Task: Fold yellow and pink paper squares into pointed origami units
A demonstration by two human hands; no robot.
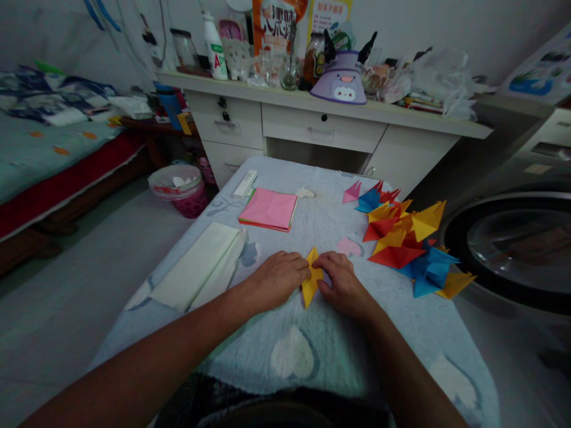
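Note:
A yellow folded paper [311, 292], narrow and diamond-shaped, lies on the cloth-covered table [330, 333] in front of me. My left hand [279, 279] is closed at its left edge, fingertips pressed to the paper. From the other side, my right hand [341, 282] grips the right edge with curled fingers and thumb. The undersides of the fingers are hidden. Farther back sits a stack of square paper sheets [268, 209] with a pink one on top. Several folded paper cranes [397, 235] in red, yellow, blue and pink are heaped on the right.
Left of my hands lies a folded pale cloth or tissue [196, 261], with a small white box [245, 184] beyond it. A white cabinet [232, 128] stands behind the table, a washing machine [513, 178] to the right, and a pink bin [187, 202] on the left floor.

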